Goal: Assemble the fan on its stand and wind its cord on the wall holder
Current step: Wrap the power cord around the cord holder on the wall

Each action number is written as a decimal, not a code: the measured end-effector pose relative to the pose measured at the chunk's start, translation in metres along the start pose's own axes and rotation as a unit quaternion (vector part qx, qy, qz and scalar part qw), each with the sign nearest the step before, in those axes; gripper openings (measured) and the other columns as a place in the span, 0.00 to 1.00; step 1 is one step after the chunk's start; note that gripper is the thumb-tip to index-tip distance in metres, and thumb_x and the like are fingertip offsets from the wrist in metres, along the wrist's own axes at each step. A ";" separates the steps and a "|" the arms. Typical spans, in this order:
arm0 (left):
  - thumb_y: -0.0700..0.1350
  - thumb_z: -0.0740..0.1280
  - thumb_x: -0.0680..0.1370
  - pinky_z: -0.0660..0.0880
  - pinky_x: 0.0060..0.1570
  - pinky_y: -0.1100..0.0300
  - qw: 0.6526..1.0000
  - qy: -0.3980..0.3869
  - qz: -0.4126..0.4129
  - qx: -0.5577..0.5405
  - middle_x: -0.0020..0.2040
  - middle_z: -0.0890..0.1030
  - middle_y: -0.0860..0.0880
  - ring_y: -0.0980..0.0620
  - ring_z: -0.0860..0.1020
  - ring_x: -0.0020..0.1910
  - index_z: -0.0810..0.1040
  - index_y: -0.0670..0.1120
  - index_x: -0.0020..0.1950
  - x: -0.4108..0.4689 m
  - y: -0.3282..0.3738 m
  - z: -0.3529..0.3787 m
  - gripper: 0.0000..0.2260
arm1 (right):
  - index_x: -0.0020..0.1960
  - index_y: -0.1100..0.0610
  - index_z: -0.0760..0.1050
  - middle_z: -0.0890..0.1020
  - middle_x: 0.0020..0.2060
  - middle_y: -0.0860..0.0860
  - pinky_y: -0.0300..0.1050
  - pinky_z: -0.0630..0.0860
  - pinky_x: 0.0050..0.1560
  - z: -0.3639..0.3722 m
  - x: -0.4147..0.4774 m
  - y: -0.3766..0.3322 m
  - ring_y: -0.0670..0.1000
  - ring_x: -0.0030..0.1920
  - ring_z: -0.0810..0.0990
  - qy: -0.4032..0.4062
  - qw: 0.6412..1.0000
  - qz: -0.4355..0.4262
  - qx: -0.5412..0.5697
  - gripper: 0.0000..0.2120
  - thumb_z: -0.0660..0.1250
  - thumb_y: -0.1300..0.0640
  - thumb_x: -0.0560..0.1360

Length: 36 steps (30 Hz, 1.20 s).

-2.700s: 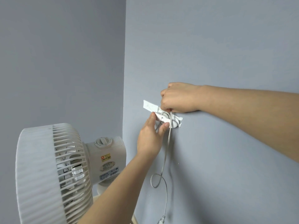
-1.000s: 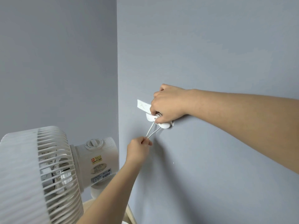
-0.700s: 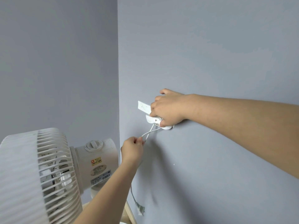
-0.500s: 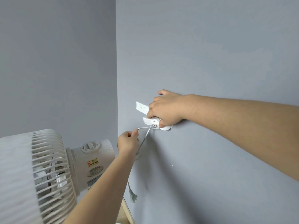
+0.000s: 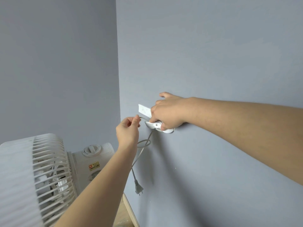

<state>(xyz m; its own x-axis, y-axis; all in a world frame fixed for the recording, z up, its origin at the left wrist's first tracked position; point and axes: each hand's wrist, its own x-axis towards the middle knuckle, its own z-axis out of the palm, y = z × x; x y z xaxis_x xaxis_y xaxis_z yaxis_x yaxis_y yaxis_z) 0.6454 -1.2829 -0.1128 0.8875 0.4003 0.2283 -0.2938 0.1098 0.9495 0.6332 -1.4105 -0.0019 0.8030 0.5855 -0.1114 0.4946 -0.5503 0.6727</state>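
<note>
Cord (image 5: 142, 150): thin, grey-white, wound at the wall holder (image 5: 151, 125), which sits on the grey wall (image 5: 196, 54) just right of the room corner.
- One strand leaves the holder toward 9 o'clock and ends in the left hand (image 5: 128, 133), pinched between thumb and forefinger.
- A second strand drops toward 7 o'clock and makes a small loop beside the left wrist. It then hangs free to the plug (image 5: 139, 188), which dangles close to the wall, prongs down.

Right hand (image 5: 169, 114): reaches in from 3 o'clock, forefinger and thumb curled round the holder's white body.

Small white label (image 5: 144, 110) on the wall at 11 o'clock of the holder, partly hidden by the right hand.

Fan (image 5: 49, 169) at 8 o'clock, low: white grille side-on, motor housing with a dial (image 5: 91, 149) on top and stickers on its side.

Wooden worktop (image 5: 129, 208) edge shows below the plug.
</note>
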 end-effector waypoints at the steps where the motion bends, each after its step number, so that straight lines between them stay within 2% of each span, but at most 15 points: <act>1: 0.46 0.64 0.79 0.63 0.30 0.61 1.000 -0.008 0.009 -0.001 0.31 0.72 0.51 0.53 0.65 0.26 0.76 0.45 0.35 -0.006 0.001 -0.005 0.12 | 0.53 0.46 0.77 0.80 0.52 0.48 0.60 0.54 0.71 0.000 0.001 0.000 0.53 0.59 0.73 0.004 1.000 0.000 0.001 0.09 0.62 0.51 0.75; 3: 0.42 0.60 0.80 0.63 0.26 0.65 0.999 -0.034 0.014 -0.010 0.31 0.71 0.50 0.53 0.64 0.26 0.78 0.44 0.38 -0.017 0.000 -0.014 0.12 | 0.53 0.46 0.77 0.80 0.51 0.48 0.59 0.54 0.71 0.000 0.001 0.000 0.53 0.59 0.73 0.008 1.000 0.003 0.001 0.10 0.61 0.51 0.75; 5: 0.39 0.58 0.81 0.63 0.23 0.68 0.997 -0.079 0.011 -0.023 0.31 0.71 0.48 0.53 0.65 0.26 0.79 0.43 0.41 -0.025 -0.002 -0.024 0.13 | 0.62 0.46 0.74 0.78 0.56 0.48 0.59 0.53 0.73 0.001 0.002 -0.001 0.53 0.62 0.72 0.010 1.000 0.012 -0.003 0.14 0.59 0.49 0.77; 8: 0.37 0.57 0.81 0.64 0.30 0.64 0.987 -0.160 0.016 -0.029 0.32 0.75 0.48 0.52 0.69 0.28 0.79 0.42 0.45 -0.032 -0.005 -0.036 0.12 | 0.72 0.41 0.64 0.74 0.64 0.47 0.58 0.57 0.71 -0.002 0.009 -0.009 0.53 0.67 0.69 0.013 0.998 0.004 0.057 0.21 0.59 0.50 0.80; 10: 0.36 0.57 0.81 0.64 0.34 0.60 0.981 -0.195 0.011 -0.019 0.33 0.77 0.49 0.50 0.70 0.31 0.79 0.41 0.46 -0.036 -0.009 -0.043 0.12 | 0.64 0.42 0.71 0.75 0.60 0.46 0.54 0.63 0.66 -0.004 0.017 -0.015 0.51 0.63 0.72 0.037 0.992 -0.003 0.124 0.14 0.60 0.51 0.80; 12: 0.36 0.57 0.80 0.66 0.38 0.60 0.975 -0.220 0.012 0.007 0.33 0.77 0.48 0.49 0.71 0.33 0.80 0.41 0.46 -0.041 -0.014 -0.050 0.11 | 0.49 0.45 0.73 0.78 0.52 0.46 0.51 0.66 0.61 -0.006 0.025 -0.017 0.50 0.58 0.74 0.078 0.988 -0.003 0.131 0.02 0.62 0.51 0.79; 14: 0.34 0.60 0.79 0.69 0.43 0.60 0.970 -0.238 0.021 0.043 0.34 0.78 0.49 0.52 0.75 0.35 0.79 0.42 0.46 -0.046 -0.022 -0.055 0.09 | 0.42 0.46 0.70 0.77 0.43 0.45 0.49 0.66 0.56 -0.007 0.028 -0.017 0.51 0.54 0.76 0.100 0.989 0.003 0.105 0.06 0.63 0.51 0.78; 17: 0.29 0.61 0.76 0.69 0.44 0.63 0.963 -0.253 0.030 0.083 0.37 0.82 0.51 0.59 0.78 0.38 0.73 0.45 0.45 -0.046 -0.036 -0.058 0.11 | 0.41 0.47 0.70 0.73 0.36 0.44 0.47 0.64 0.51 -0.005 0.030 -0.016 0.51 0.51 0.76 0.118 0.988 0.012 0.095 0.06 0.64 0.52 0.77; 20: 0.29 0.59 0.76 0.69 0.44 0.63 0.960 -0.250 0.037 0.117 0.41 0.83 0.50 0.59 0.78 0.42 0.66 0.47 0.43 -0.044 -0.044 -0.055 0.12 | 0.40 0.47 0.71 0.79 0.44 0.46 0.47 0.68 0.49 -0.003 0.028 -0.017 0.52 0.53 0.77 0.118 0.987 0.010 0.111 0.06 0.65 0.53 0.76; 22: 0.32 0.60 0.75 0.69 0.42 0.62 0.963 -0.214 0.032 0.162 0.43 0.81 0.43 0.55 0.76 0.39 0.64 0.47 0.41 -0.040 -0.047 -0.054 0.11 | 0.41 0.48 0.73 0.80 0.48 0.48 0.52 0.74 0.51 -0.004 0.023 -0.014 0.54 0.53 0.78 0.108 0.984 0.019 0.139 0.05 0.65 0.55 0.75; 24: 0.35 0.60 0.74 0.68 0.37 0.60 0.955 -0.189 0.016 0.229 0.44 0.80 0.38 0.51 0.72 0.36 0.64 0.47 0.40 -0.038 -0.051 -0.053 0.08 | 0.44 0.49 0.74 0.79 0.49 0.47 0.53 0.75 0.51 -0.005 0.017 -0.009 0.54 0.54 0.77 0.097 0.983 0.028 0.153 0.02 0.65 0.54 0.76; 28: 0.39 0.57 0.77 0.70 0.35 0.59 0.948 -0.177 -0.060 0.259 0.36 0.77 0.45 0.50 0.72 0.32 0.68 0.44 0.45 -0.049 -0.064 -0.049 0.03 | 0.42 0.49 0.70 0.75 0.45 0.46 0.51 0.73 0.47 0.002 0.014 -0.007 0.54 0.53 0.76 0.094 0.985 0.021 0.141 0.05 0.63 0.54 0.77; 32: 0.40 0.56 0.81 0.82 0.40 0.51 0.963 -0.182 -0.119 0.161 0.34 0.73 0.45 0.54 0.70 0.24 0.71 0.43 0.52 -0.056 -0.075 -0.051 0.06 | 0.42 0.49 0.71 0.75 0.46 0.46 0.52 0.75 0.47 0.004 0.014 -0.007 0.55 0.52 0.77 0.094 0.987 0.021 0.132 0.05 0.63 0.55 0.76; 34: 0.44 0.56 0.81 0.81 0.37 0.53 0.957 -0.195 -0.124 0.177 0.32 0.75 0.45 0.56 0.70 0.21 0.74 0.43 0.51 -0.057 -0.076 -0.052 0.08 | 0.42 0.49 0.71 0.76 0.47 0.46 0.51 0.74 0.46 0.004 0.014 -0.007 0.54 0.51 0.77 0.090 0.986 0.024 0.138 0.04 0.64 0.54 0.76; 36: 0.46 0.56 0.81 0.79 0.37 0.56 0.940 -0.210 -0.133 0.234 0.30 0.78 0.46 0.53 0.72 0.25 0.77 0.44 0.46 -0.058 -0.080 -0.051 0.12 | 0.43 0.48 0.72 0.78 0.48 0.47 0.49 0.72 0.44 0.005 0.014 -0.006 0.54 0.50 0.77 0.086 0.986 0.027 0.141 0.04 0.64 0.54 0.76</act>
<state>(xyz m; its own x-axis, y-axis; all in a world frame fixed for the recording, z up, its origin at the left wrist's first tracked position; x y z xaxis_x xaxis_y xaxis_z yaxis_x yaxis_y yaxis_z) 0.5989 -1.2683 -0.2131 0.9982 0.0109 -0.0583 0.0589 -0.2956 0.9535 0.6432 -1.4015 -0.0115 0.7738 0.6304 0.0614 0.5456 -0.7127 0.4409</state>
